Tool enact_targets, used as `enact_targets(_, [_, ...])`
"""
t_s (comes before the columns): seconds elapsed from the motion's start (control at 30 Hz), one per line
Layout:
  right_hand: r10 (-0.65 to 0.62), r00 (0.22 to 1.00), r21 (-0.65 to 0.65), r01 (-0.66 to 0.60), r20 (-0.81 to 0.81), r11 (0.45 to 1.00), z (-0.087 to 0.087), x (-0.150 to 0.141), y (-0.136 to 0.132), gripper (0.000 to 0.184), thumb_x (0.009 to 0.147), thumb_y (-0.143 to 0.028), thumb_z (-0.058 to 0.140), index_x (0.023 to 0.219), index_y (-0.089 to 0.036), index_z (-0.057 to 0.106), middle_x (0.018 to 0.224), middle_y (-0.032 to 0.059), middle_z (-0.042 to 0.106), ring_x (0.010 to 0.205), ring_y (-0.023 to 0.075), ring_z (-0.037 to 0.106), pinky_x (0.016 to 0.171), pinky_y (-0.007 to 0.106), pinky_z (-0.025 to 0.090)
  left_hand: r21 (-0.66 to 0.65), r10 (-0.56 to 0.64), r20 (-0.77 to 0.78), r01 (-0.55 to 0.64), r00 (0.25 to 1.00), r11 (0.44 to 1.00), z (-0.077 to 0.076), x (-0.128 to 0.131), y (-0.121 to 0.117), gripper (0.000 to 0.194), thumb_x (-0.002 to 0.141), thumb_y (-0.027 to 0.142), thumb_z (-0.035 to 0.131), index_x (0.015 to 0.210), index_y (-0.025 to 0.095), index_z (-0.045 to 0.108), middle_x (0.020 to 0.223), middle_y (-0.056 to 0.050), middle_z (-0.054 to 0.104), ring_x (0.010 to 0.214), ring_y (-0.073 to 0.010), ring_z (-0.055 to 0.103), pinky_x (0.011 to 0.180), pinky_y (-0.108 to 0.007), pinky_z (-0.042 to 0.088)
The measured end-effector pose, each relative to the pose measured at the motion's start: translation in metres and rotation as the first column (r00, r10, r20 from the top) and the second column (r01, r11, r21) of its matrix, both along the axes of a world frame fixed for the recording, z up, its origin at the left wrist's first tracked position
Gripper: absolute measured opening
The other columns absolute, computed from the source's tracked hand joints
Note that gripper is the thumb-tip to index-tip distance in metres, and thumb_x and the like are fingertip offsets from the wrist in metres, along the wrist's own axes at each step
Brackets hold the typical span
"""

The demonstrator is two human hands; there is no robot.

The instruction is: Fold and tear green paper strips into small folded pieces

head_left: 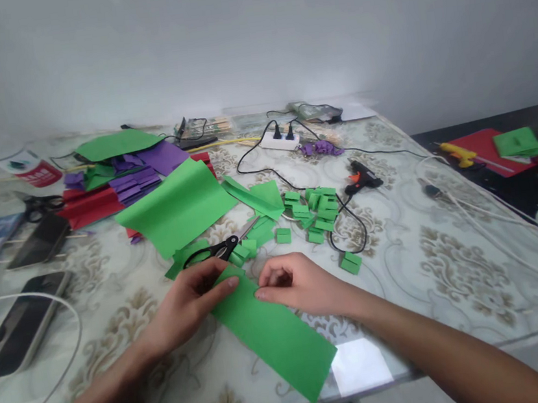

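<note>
A long strip of green paper [275, 331] slants across the table in front of me, its near end close to the table's front edge. My left hand [199, 293] pinches its far left end between thumb and fingers. On the strip's right edge, my right hand [298, 283] closes thumb against curled fingers, gripping the paper there. Black-handled scissors [221, 250] lie just beyond my left hand, blades pointing away to the right. Behind my right hand is a pile of small folded green paper pieces [316, 209], with a single folded piece [351, 262] apart from it.
A large green sheet [176, 206] covers red and purple paper at the left. A black glue gun [363, 178] and its cord lie right of the pile, near a white power strip [280, 140]. Phones [24, 323], a white cable and a bottle [24, 163] occupy the left side.
</note>
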State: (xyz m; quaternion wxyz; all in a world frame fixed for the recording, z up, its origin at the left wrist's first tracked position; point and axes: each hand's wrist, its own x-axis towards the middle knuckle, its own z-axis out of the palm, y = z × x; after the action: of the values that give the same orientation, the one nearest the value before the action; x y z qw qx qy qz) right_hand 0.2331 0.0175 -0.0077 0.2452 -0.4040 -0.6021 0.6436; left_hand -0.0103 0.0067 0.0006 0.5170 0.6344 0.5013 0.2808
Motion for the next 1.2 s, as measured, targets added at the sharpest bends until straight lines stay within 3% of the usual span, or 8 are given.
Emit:
enact_targets(0.17, [0.062,0.998,0.015,-0.062,0.033,0.998,-0.002,-0.001,-0.003,0.016,0.081,-0.028,0.081,0.080,-0.018,0.069,0.067,-0.0019,0.063,0.062,0.0123,0.056,0.057,0.024,0.041,0.039,-0.123,-0.108,0.128,0.987,0.991,0.001,0.003,-0.003,0.024,0.096,0.044,0.068,0.095,0.022,0.076,0.088,-0.001,0.071,0.084,-0.0193,0.062,0.073,-0.026,0.046])
enact_targets(0.33, [0.014,1.000,0.026,-0.013,-0.011,1.000,-0.003,-0.005,-0.005,0.011,0.083,-0.024,0.075,0.080,-0.018,0.067,0.067,-0.0028,0.060,0.061,0.0116,0.054,0.058,0.024,0.041,0.044,-0.144,-0.104,0.150,0.984,0.988,-0.004,0.003,-0.003,0.027,0.097,0.046,0.066,0.094,0.021,0.075,0.086,-0.001,0.069,0.082,-0.0191,0.061,0.070,-0.026,0.045])
enact_targets(0.57, [0.048,0.999,0.038,-0.048,0.005,0.998,-0.001,-0.005,-0.007,0.004,0.081,-0.017,0.071,0.080,-0.018,0.067,0.069,-0.0025,0.061,0.063,0.0113,0.053,0.058,0.022,0.041,0.062,-0.143,-0.090,0.148,0.986,0.987,-0.001,0.003,-0.007,0.031,0.101,0.047,0.060,0.095,0.020,0.074,0.083,-0.002,0.069,0.077,-0.0182,0.059,0.064,-0.024,0.045])
enact_targets(0.77, [0.044,0.998,0.035,-0.045,0.037,0.998,-0.001,-0.003,-0.005,0.005,0.079,-0.018,0.071,0.078,-0.018,0.066,0.068,-0.0024,0.061,0.061,0.0113,0.053,0.056,0.022,0.039,0.121,-0.031,-0.112,0.045,0.993,0.992,0.005,-0.006,0.001,0.032,0.098,0.047,0.063,0.088,0.019,0.075,0.079,-0.003,0.070,0.070,-0.0170,0.058,0.059,-0.023,0.044])
enact_targets(0.87, [0.025,0.999,0.043,-0.026,0.031,0.999,0.001,0.000,-0.001,0.005,0.079,-0.018,0.071,0.077,-0.017,0.067,0.066,-0.0031,0.059,0.060,0.0110,0.051,0.055,0.023,0.038,0.155,0.106,-0.123,-0.087,0.987,0.984,0.009,-0.025,0.013,0.033,0.094,0.049,0.067,0.087,0.018,0.075,0.073,-0.001,0.066,0.064,-0.0149,0.053,0.054,-0.022,0.039])
enact_targets(1.03, [-0.001,0.999,0.035,0.000,0.041,0.999,0.010,0.009,0.008,0.005,0.079,-0.019,0.070,0.076,-0.017,0.066,0.065,-0.0020,0.063,0.059,0.0111,0.054,0.055,0.023,0.039,0.175,0.433,-0.040,-0.420,0.901,0.891,0.016,-0.056,0.031,0.020,0.089,0.035,0.074,0.086,0.015,0.073,0.071,0.002,0.063,0.067,-0.0130,0.052,0.059,-0.021,0.039])
enact_targets(1.2, [0.017,1.000,-0.034,-0.016,0.011,0.999,0.014,0.017,0.017,0.007,0.078,-0.021,0.069,0.076,-0.018,0.064,0.065,0.0006,0.070,0.061,0.0139,0.064,0.057,0.023,0.046,0.094,0.507,0.042,-0.509,0.861,0.856,0.018,-0.058,0.036,0.013,0.084,0.026,0.078,0.084,0.015,0.072,0.071,0.003,0.067,0.069,-0.0135,0.054,0.062,-0.022,0.041])
